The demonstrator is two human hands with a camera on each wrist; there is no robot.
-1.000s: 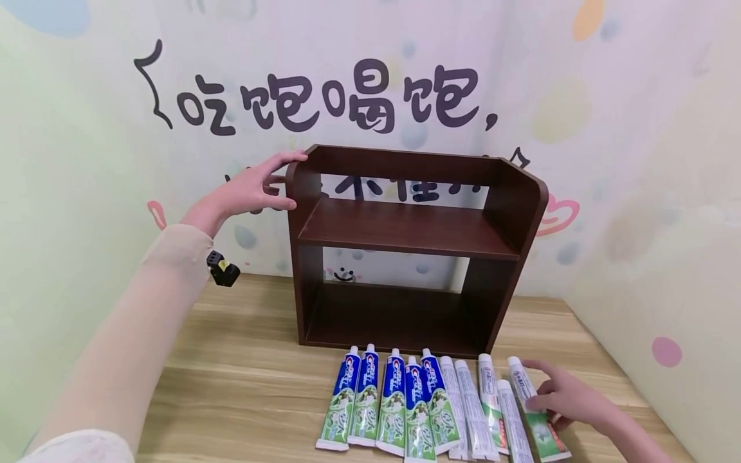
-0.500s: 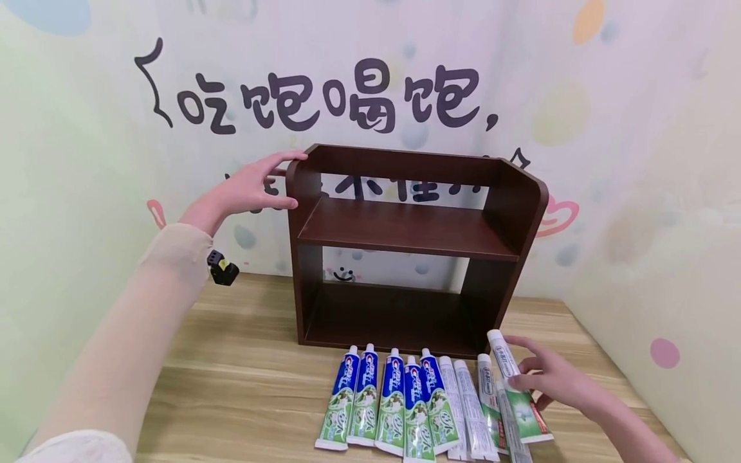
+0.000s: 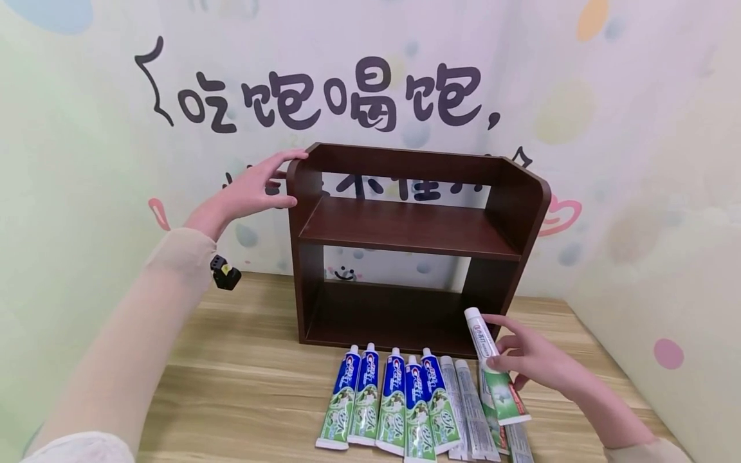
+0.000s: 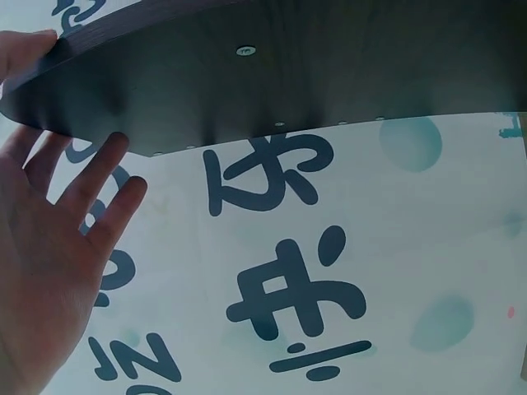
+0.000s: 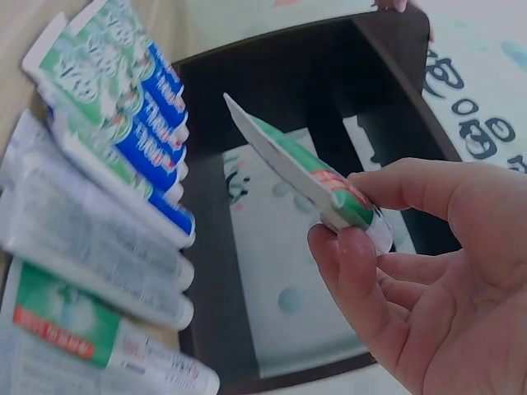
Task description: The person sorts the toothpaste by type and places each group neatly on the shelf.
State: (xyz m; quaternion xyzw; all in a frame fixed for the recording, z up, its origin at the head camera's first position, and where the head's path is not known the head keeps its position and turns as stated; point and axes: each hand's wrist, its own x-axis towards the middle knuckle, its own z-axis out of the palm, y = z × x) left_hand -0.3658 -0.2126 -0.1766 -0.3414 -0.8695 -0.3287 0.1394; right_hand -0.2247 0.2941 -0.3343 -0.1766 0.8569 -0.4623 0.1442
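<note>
A dark brown two-tier wooden shelf (image 3: pixel 405 225) stands against the wall. My left hand (image 3: pixel 251 188) holds its upper left corner, thumb near the front edge and the other fingers behind the side panel (image 4: pixel 272 70). My right hand (image 3: pixel 538 357) pinches a white and green toothpaste tube (image 3: pixel 489 350) between thumb and fingers, cap up, in front of the shelf's lower right. In the right wrist view, this tube (image 5: pixel 309 169) shows its flat crimped end. Below it lie more white tubes (image 3: pixel 477 411), partly covered by the held one.
Several blue and green toothpaste tubes (image 3: pixel 393 399) lie side by side on the wooden table (image 3: pixel 231 373), caps toward the shelf. A lettered wall (image 3: pixel 347 58) rises right behind the shelf, and another wall (image 3: pixel 654 257) borders the table at the right.
My right hand has lifted the rightmost white and green tube off the table and carried it left and up toward the shelf. My left hand stays on the shelf corner.
</note>
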